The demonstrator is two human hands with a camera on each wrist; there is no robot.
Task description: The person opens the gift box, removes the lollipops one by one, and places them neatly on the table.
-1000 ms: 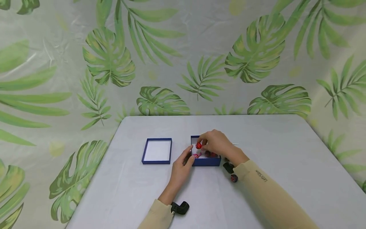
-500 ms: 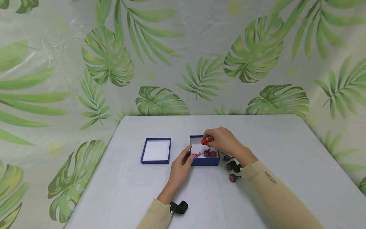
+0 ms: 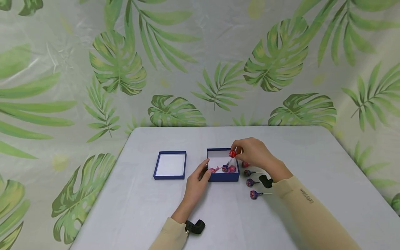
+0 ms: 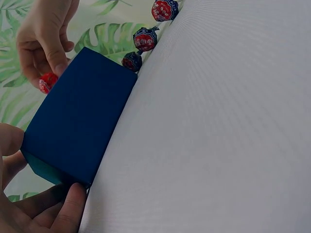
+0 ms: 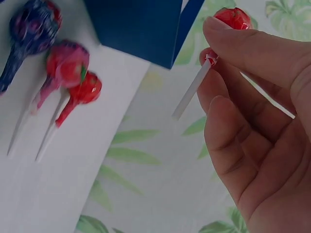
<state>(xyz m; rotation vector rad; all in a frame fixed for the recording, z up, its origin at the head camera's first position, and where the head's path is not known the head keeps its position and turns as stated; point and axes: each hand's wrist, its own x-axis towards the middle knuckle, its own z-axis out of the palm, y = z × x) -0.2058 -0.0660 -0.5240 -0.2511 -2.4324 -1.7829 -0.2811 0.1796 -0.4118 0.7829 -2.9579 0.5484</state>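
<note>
At the middle left of the head view, a blue lid (image 3: 169,177) is laid on the table (image 3: 137,211) with its open side up. Further right, the left end of the blue box (image 3: 223,177) is held by the left hand (image 3: 195,184), with thumb and fingers set apart and bent round it. Inside, near the front wall, a pink lollipop (image 3: 212,170), a blue lollipop (image 3: 225,168) and a reddish lollipop (image 3: 232,169) can be seen. Near the middle of the frame, above the box by its right wall, a red lollipop (image 3: 232,153) is pinched between thumb and fingers of the right hand (image 3: 253,152), stick pointed down. One lollipop seems to be passed over that wall; whether in or out cannot be told. A firm pinch is needed, and the stick should be lifted clear. Just right of the box, a row of lollipops (image 3: 250,182) is partly hidden by the right hand and the black wrist camera (image 3: 266,181), and could be bumped.
</note>
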